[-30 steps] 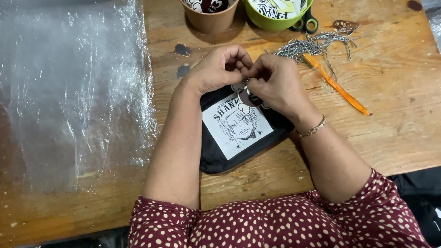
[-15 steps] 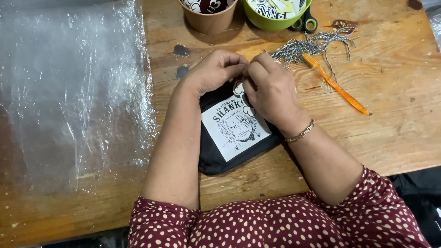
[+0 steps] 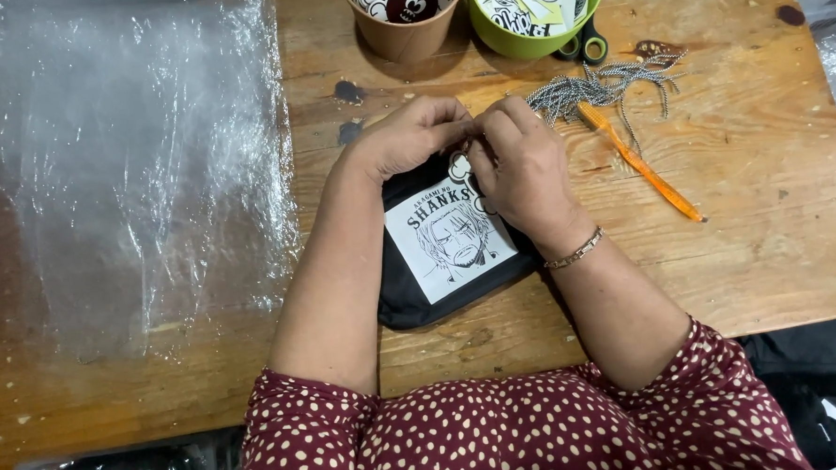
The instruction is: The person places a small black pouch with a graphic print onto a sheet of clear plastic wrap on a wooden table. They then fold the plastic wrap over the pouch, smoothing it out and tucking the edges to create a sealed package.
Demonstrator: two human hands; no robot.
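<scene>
1. Since the frame half a second ago, both hands sit a touch closer together at the pouch's top edge, the fingertips now meeting; the pouch itself lies where it did.
2. Left hand curls with its fingertips pinched on something small at the top edge of the black pouch; what it pinches is hidden behind the fingers.
3. Right hand bends over the pouch's upper right corner, fingertips pressed against those of the left hand and closed on the same small spot. A slim metal bracelet circles its wrist.
4. That pouch lies flat on the wooden table, tilted slightly, just in front of the person's chest. A white square print with a drawn face covers its middle.
5. Just beyond the right hand rests a heap of grey twisted cords, and an orange tool with a thin tip lies slanting beside them.
6. Further back stand a brown paper cup and a green bowl, side by side, both holding printed stickers. Green-handled scissors peek out beside the bowl.
7. Well to the left, a sheet of clear plastic spreads over the tabletop.
8. Sleeves of dark red fabric with white dots fill the near edge of the view.
</scene>
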